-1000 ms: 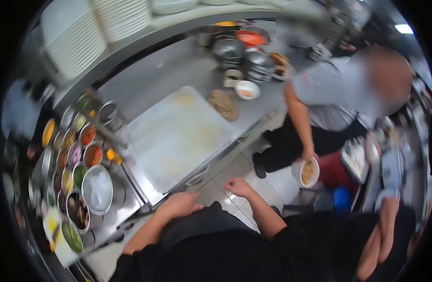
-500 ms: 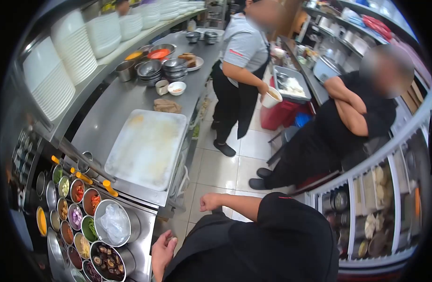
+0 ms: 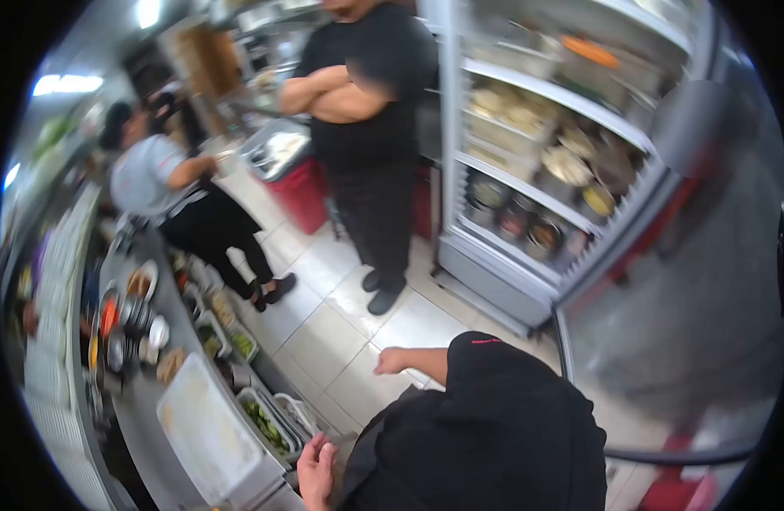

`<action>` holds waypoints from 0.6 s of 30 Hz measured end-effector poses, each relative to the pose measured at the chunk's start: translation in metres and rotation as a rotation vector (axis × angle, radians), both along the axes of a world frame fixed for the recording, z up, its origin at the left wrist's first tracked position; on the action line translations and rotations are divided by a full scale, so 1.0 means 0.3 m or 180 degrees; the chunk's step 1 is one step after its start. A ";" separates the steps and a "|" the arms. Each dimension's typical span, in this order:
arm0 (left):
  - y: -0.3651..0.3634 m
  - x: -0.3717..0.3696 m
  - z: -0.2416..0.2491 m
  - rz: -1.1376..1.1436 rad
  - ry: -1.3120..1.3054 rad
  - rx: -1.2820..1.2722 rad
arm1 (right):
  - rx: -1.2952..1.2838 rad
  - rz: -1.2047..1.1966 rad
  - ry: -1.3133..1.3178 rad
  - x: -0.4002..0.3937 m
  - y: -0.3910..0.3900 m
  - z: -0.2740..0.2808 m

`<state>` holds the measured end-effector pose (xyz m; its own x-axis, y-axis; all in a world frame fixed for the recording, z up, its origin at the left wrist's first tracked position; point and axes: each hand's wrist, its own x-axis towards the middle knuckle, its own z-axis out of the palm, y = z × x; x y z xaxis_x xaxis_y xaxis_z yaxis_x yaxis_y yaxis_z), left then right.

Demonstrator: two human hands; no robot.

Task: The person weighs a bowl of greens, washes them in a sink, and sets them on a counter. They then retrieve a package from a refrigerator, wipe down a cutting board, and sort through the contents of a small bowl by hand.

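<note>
My left hand (image 3: 315, 470) is at the lower middle, beside the counter's front edge, with its fingers loosely bent and apart and nothing in it. Farther up, my right hand (image 3: 391, 361) hangs over the tiled floor (image 3: 324, 347), curled closed, with no object showing in it. Nearest to my left hand are a container of green vegetables (image 3: 266, 424) and a large white tray (image 3: 206, 430) on the steel counter (image 3: 139, 409). Neither hand touches them.
A person in black (image 3: 366, 136) stands ahead with arms crossed, beside an open-doored fridge (image 3: 528, 183) on the right. Another person in grey and black (image 3: 153, 175) stands beyond the counter's far part. A red bin (image 3: 300, 200) and stacked bowls (image 3: 136, 315) are also in view.
The view has swung right: the counter now lies farther left and the fridge shows more fully. The ingredient tins have left the view. Both hands keep much the same pose.
</note>
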<state>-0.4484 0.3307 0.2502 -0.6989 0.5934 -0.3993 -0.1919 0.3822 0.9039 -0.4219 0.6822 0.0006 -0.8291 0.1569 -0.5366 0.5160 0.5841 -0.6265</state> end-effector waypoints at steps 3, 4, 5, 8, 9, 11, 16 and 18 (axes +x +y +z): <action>0.113 -0.068 -0.036 -0.0691 -0.0046 -0.0150 | 0.0223 -0.1787 -0.0173 0.430 0.064 -0.125; 0.145 -0.089 -0.063 -0.0942 -0.0093 -0.0114 | 0.0149 -0.2166 -0.0354 0.608 0.028 -0.043; 0.188 -0.100 -0.065 -0.1213 -0.0052 -0.0210 | -0.0038 -0.2578 -0.0707 0.760 -0.023 -0.053; 0.245 -0.110 -0.125 -0.1732 0.0034 -0.0364 | 0.0530 -0.1359 -0.0631 1.259 -0.238 -0.380; 0.250 -0.106 -0.149 -0.1789 0.0026 -0.0337 | 0.0301 -0.1069 0.0456 1.464 -0.402 -0.194; 0.289 -0.079 -0.146 -0.2100 0.0169 -0.0555 | -0.0943 -0.1436 0.0088 1.691 -0.617 -0.033; 0.411 -0.024 -0.173 -0.2972 0.0919 -0.0436 | -0.3091 -0.4721 0.1274 2.099 -0.877 0.353; 0.469 0.034 -0.100 -0.3209 0.0967 -0.0316 | -0.3443 -0.5382 0.3295 2.196 -0.889 0.449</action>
<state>-0.4381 0.4713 0.2203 0.0203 0.9293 -0.3688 0.4844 0.3136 0.8167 0.2369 0.4154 0.1353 -0.2549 0.8339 -0.4895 -0.5949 -0.5343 -0.6005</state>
